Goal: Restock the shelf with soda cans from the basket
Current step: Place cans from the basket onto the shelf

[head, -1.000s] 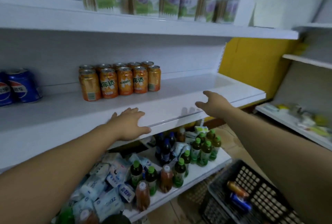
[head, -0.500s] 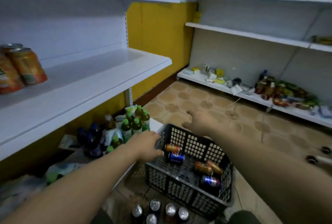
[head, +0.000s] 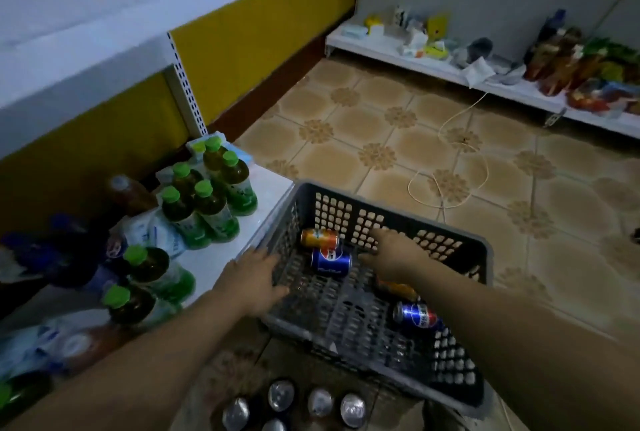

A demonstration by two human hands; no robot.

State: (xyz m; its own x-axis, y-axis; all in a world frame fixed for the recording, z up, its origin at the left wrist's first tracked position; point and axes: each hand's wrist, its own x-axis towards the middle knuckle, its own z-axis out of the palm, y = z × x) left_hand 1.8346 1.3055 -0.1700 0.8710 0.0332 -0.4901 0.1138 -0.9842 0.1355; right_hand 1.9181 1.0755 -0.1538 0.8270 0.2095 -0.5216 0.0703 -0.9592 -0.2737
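A grey slatted basket (head: 332, 209) is set on the tiled floor (head: 381, 126), just beside the low shelf (head: 214, 257) at the left. Four soda cans are seen lying on their sides in it: an orange can (head: 319, 238) and a blue can (head: 330, 261) close together at the far left, a second orange can (head: 396, 288) partly hidden by the right forearm, and a second blue can (head: 415, 315) nearer, towards the right. The left hand (head: 256, 280) is laid over the basket's left rim, its fingers straight and spread, nothing grasped. The right hand (head: 391, 254) is held inside the basket just right of the far blue can, fingers released and extended, nothing grasped. Green-capped bottles (head: 207, 195) are crowded on the low shelf, and a white upper shelf (head: 104, 32) is seen above at the far left. Upright can tops (head: 294, 403) are grouped on the floor at the near edge, and a white cable (head: 450, 160) is looped on the tiles beyond the basket.
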